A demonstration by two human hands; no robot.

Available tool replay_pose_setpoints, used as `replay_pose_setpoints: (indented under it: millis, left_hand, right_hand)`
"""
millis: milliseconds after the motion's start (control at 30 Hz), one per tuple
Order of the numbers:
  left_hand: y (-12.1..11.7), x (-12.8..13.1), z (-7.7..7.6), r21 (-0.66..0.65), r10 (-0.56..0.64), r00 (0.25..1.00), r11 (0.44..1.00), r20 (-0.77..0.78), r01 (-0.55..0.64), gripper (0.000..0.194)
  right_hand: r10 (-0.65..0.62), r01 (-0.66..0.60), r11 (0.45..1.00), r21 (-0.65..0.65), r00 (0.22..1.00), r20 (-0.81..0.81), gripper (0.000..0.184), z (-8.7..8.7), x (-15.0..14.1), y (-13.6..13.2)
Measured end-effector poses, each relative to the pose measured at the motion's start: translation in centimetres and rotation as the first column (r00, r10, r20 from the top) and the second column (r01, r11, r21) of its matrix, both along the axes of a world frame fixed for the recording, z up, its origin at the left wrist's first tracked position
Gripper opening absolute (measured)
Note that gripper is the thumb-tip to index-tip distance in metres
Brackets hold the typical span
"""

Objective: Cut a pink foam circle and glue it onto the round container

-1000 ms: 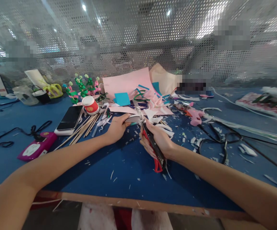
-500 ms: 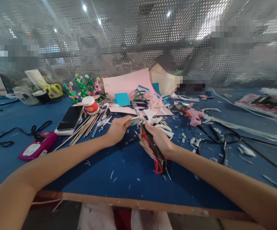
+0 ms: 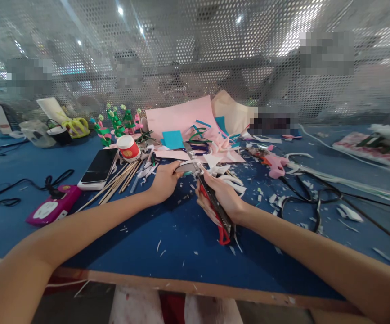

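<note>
My right hand (image 3: 223,198) is closed round the red handles of a pair of scissors (image 3: 211,200), whose blades point up and to the left. My left hand (image 3: 164,180) pinches a small grey-green strip of foam or paper (image 3: 186,167) and holds it at the blades. Both hands hover just above the blue table (image 3: 181,243), in its middle. White offcuts (image 3: 230,179) lie right behind the scissors.
Pink sheets (image 3: 181,119) and a blue square (image 3: 173,139) lie behind the hands. To the left are wooden sticks (image 3: 118,177), a red-and-white cup (image 3: 127,147), a phone (image 3: 98,166) and a magenta device (image 3: 51,207). A pink glue gun (image 3: 275,164) and black cables (image 3: 316,198) lie right.
The scissor blades went from nearly closed to open half a second ago, and now sit closed on the strip. Both hands stay almost in place.
</note>
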State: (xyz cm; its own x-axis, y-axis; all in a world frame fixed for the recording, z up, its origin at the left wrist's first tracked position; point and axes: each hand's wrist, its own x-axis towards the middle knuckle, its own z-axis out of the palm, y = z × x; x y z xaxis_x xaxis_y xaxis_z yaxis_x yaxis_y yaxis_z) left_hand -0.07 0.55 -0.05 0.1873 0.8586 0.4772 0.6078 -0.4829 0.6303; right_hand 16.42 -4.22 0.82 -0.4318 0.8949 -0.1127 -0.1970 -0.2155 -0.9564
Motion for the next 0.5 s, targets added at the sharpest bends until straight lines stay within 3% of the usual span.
replay_pose_setpoints:
  millis: [100,267,333,500]
  left_hand:
    - [-0.24,0.01,-0.03,0.046,-0.016,0.997,0.999,-0.076,0.019,0.012]
    - [-0.56,0.05,-0.4,0.105,-0.148,0.971,0.98,-0.19,0.17,0.02]
    - [-0.52,0.05,-0.56,0.122,-0.134,0.969,0.979,-0.209,0.162,0.02]
    - [-0.21,0.04,-0.46,0.052,-0.089,0.996,0.995,-0.025,0.09,0.028]
  right_hand:
    - [-0.021,0.021,1.0,-0.004,1.0,-0.007,0.044,0.02,-0.09,-0.13]
    - [-0.019,0.019,1.0,0.013,1.0,-0.007,0.043,-0.18,-0.04,-0.13]
    - [-0.024,0.024,1.0,0.01,1.0,0.0,0.042,-0.19,-0.04,-0.1]
    - [-0.058,0.058,0.998,-0.008,0.998,-0.023,0.041,0.0,-0.13,-0.15]
